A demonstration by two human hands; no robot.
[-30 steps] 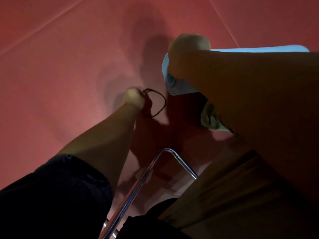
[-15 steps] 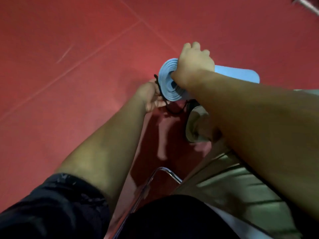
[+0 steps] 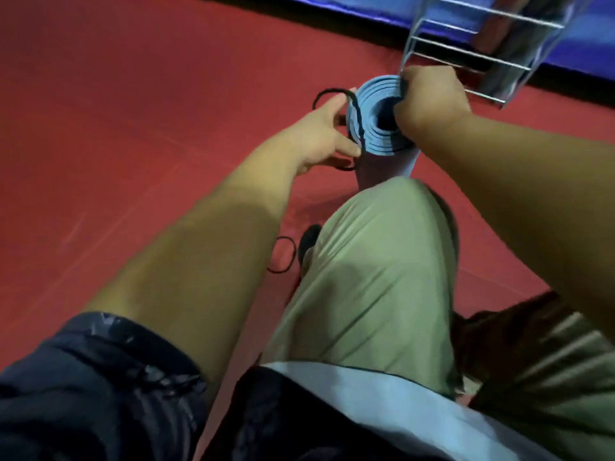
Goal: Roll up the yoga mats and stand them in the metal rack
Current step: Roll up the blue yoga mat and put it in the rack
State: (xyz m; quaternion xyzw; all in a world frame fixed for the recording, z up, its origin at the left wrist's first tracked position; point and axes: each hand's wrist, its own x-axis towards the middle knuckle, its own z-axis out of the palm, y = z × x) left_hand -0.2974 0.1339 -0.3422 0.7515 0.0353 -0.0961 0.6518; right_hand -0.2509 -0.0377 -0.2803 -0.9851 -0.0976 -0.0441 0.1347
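Observation:
A rolled light-blue yoga mat (image 3: 372, 126) stands on end on the red floor, its spiral top facing me. My right hand (image 3: 429, 101) grips the roll's top edge, fingers curled into the core. My left hand (image 3: 316, 134) holds a black elastic loop (image 3: 352, 108) stretched over the left side of the roll's end. The metal wire rack (image 3: 466, 54) stands just behind the mat at the upper right.
A second black elastic loop (image 3: 283, 256) lies on the red floor by my dark shoe (image 3: 307, 244). My knee in olive trousers (image 3: 376, 267) is right before the mat. A blue mat (image 3: 366, 8) lies along the far edge.
The mat has gone from lying tilted to standing on end nearer the rack. My left hand has pulled the elastic loop onto the roll's end. The view has swung up, showing the rack.

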